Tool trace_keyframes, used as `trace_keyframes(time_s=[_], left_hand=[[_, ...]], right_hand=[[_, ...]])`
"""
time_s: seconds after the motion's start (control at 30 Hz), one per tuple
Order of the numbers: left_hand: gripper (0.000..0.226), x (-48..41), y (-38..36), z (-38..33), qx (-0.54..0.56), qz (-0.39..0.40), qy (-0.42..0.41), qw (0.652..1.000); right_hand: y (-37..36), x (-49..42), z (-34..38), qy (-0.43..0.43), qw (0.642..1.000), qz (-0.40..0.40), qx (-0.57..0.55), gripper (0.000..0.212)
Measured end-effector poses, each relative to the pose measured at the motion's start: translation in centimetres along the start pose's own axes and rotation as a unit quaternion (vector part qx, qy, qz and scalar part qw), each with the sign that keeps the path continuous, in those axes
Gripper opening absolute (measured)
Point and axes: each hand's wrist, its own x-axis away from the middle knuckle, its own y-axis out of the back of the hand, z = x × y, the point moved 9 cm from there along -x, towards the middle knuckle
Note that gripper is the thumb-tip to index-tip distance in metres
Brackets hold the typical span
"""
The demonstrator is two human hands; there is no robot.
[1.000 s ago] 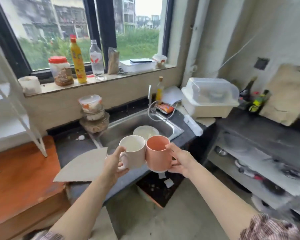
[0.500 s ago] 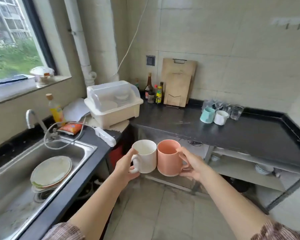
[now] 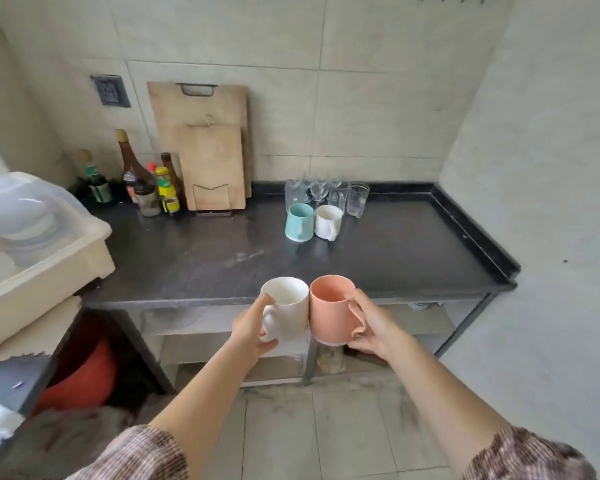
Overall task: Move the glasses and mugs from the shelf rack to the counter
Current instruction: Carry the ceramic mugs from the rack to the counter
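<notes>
My left hand grips a white mug by its handle. My right hand grips a salmon-pink mug by its handle. The two mugs touch side by side, upright, in the air just in front of the black counter. At the back of the counter stand a teal mug, a second white mug and several clear glasses. The shelf rack is out of view.
Two wooden cutting boards lean on the tiled wall. Several sauce bottles stand at the counter's back left. A cream dish box with a clear lid sits at the left. A red basin lies under the counter.
My view has swung right, from the sink and window to the black counter. Both hands carried the two mugs along, now close to the counter's front edge.
</notes>
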Motion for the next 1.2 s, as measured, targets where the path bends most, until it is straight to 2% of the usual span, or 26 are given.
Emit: trace_keyframes(time_s=[0.3, 0.4, 0.47, 0.77, 0.9, 1.03, 1.2], left_hand=[[0.038, -9.5, -13.0, -1.7, -0.051, 0.055, 0.025, 0.997], [0.027, -13.1, -17.4, -2.0, -0.059, 0.059, 0.038, 0.996], [0.021, -15.8, -20.1, -2.1, -0.059, 0.051, 0.045, 0.996], [0.027, -25.4, -30.8, -1.9, -0.041, -0.032, 0.079, 0.996], [0.045, -28.0, -33.1, -2.3, -0.018, -0.078, 0.09, 0.993], [0.056, -30.1, -34.0, -3.2, -0.006, -0.101, 0.059, 0.993], [0.055, -32.3, -35.0, -3.8, 0.034, -0.099, 0.047, 0.993]], right_hand=[[8.2, -10.0, 6.3, -0.002, 0.997, -0.073, -0.04, 0.062], [10.9, -14.6, 9.0, 0.002, 0.996, -0.08, -0.035, 0.07], [12.2, -18.1, 11.1, 0.002, 0.997, -0.072, -0.016, 0.069], [17.1, -32.2, 19.1, -0.044, 0.997, -0.06, 0.037, 0.059], [17.4, -36.1, 21.0, -0.062, 0.996, -0.056, 0.042, 0.047], [16.5, -39.0, 21.6, -0.068, 0.996, -0.047, 0.023, 0.031], [14.9, -41.5, 21.4, -0.069, 0.996, -0.055, -0.028, 0.044]])
